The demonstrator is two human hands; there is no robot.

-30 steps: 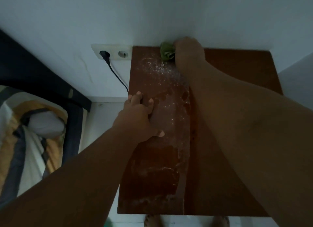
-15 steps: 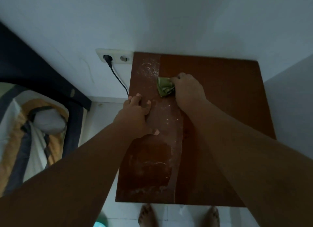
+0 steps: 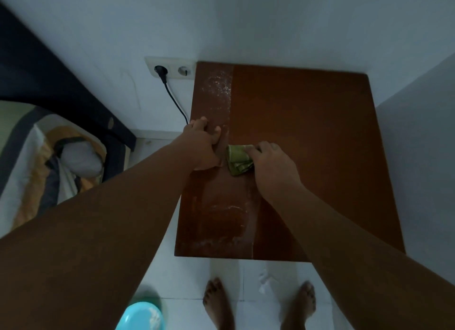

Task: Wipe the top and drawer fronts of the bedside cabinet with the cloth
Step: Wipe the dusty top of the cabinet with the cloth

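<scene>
The bedside cabinet's brown top [image 3: 307, 137] fills the middle of the view, seen from above. A dusty, whitish strip [image 3: 218, 90] runs down its left part; the right part looks dark and clean. My right hand [image 3: 273, 167] presses a folded green cloth [image 3: 238, 159] flat on the top, near the middle of the dusty strip's right border. My left hand [image 3: 202, 145] rests on the cabinet's left edge, fingers curled over it, just left of the cloth. The drawer fronts are hidden below the top.
A wall socket [image 3: 170, 69] with a black cable [image 3: 176, 103] sits left of the cabinet. A bed with striped bedding [image 3: 44, 162] lies at the left. A turquoise bowl [image 3: 142, 317] stands on the white tiled floor beside my bare feet [image 3: 216, 302]. Walls close in behind and right.
My right hand has dragged the cloth from the back edge toward me down the top, leaving a clean band behind it. My left hand stayed on the left edge.
</scene>
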